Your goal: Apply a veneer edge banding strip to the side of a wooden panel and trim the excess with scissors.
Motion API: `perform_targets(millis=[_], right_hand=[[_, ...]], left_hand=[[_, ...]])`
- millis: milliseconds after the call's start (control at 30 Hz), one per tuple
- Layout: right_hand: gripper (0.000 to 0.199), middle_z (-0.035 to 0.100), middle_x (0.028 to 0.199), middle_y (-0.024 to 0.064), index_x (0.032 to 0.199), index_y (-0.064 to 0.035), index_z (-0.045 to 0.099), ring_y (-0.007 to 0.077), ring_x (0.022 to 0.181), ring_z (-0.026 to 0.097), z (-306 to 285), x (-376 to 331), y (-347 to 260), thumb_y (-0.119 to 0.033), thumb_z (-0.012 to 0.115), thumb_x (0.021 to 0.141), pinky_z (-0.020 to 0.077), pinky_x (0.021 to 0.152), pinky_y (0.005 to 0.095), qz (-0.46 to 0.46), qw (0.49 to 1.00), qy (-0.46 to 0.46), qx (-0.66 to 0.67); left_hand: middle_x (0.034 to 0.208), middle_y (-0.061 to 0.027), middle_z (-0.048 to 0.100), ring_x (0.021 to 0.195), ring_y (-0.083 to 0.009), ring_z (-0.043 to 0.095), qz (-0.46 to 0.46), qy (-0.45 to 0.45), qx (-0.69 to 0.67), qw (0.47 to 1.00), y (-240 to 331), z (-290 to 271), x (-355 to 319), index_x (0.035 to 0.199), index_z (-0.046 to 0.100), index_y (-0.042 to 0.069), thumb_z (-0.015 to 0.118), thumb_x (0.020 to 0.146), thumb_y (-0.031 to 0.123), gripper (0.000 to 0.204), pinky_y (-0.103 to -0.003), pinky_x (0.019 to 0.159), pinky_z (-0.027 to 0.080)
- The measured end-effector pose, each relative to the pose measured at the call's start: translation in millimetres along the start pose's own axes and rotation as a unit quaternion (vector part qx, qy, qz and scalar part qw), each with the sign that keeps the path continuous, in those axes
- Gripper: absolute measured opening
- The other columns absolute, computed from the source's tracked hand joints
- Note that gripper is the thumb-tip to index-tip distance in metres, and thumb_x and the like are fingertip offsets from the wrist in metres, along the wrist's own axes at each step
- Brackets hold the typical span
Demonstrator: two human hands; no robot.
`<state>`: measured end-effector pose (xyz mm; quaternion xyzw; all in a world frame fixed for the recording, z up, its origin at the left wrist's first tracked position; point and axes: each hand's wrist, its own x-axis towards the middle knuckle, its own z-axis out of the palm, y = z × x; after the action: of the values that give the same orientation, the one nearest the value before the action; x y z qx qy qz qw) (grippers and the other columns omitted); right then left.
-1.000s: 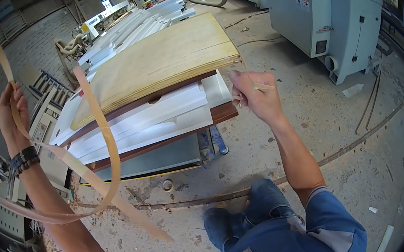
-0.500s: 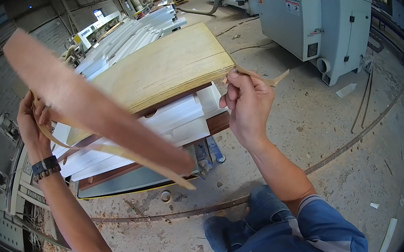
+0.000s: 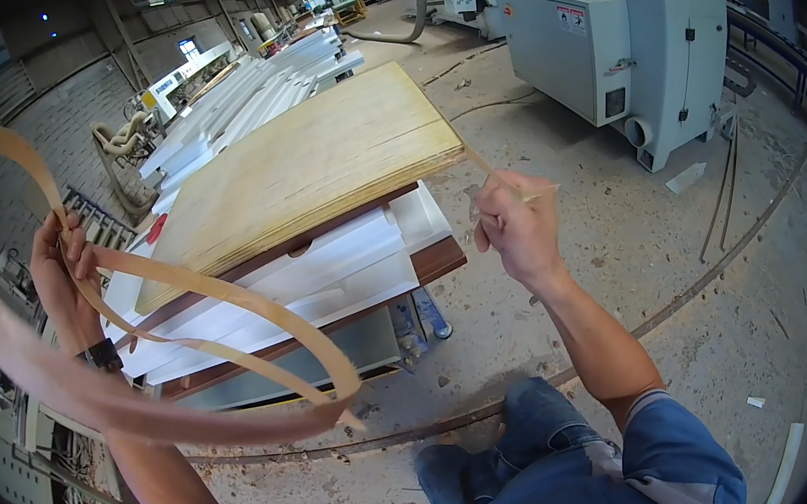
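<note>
My left hand is closed round a long, flexible wood-veneer strip, tan on one face and pinkish brown on the other. The strip curls in wide loops about that hand and wrist, in front of the stack. My right hand is closed on the end of a narrow tan strip, which stretches to the near right corner of a pale plywood-like board. Whether this narrow piece joins the looped strip is hidden. The board lies flat on top of the stack, both hands beyond its edges.
Beneath the board are white moulded panels and a brown panel; a blue caster bracket stands below. More white lengths lie behind. A grey machine cabinet stands far right. Scraps and dust litter the concrete floor.
My right hand has moved right and down from the board's corner, drawing the narrow strip outward. The looped strip has swung down and opened into wider loops about my left hand.
</note>
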<state>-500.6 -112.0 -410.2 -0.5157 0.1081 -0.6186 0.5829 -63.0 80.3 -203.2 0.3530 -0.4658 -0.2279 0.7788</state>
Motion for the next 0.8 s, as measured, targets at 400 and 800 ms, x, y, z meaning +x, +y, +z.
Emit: perform_targets(millis=[400,800], right_hand=[[0.017,0.071,0.088,0.0101,0.102,0.0072,0.071,0.0109,0.062,0.066,46.9,-8.5,-0.4,-0.007,0.065,0.096,0.0504,0.051,0.0218,-0.132,0.984,0.105,-0.060],[0.015,0.065,0.066,0.0060,0.077,0.0004,0.068,0.0064,0.046,0.053,57.0,2.5,-13.3,-0.010,0.069,0.088,0.0355,0.039,0.0212,0.001,0.981,0.170,0.089]], left_hand=[[0.085,-0.0075,0.047,0.051,-0.0078,0.035,0.052,-0.083,-0.021,0.995,-13.3,24.6,-4.9,0.094,0.048,0.001,0.042,0.104,0.016,0.019,-0.019,0.036,0.030],[0.081,-0.0122,0.073,0.050,-0.0062,0.044,-0.097,-0.284,0.455,0.838,-36.8,156.2,-51.0,0.066,0.062,-0.002,0.057,0.097,0.018,0.037,-0.024,0.051,0.039]])
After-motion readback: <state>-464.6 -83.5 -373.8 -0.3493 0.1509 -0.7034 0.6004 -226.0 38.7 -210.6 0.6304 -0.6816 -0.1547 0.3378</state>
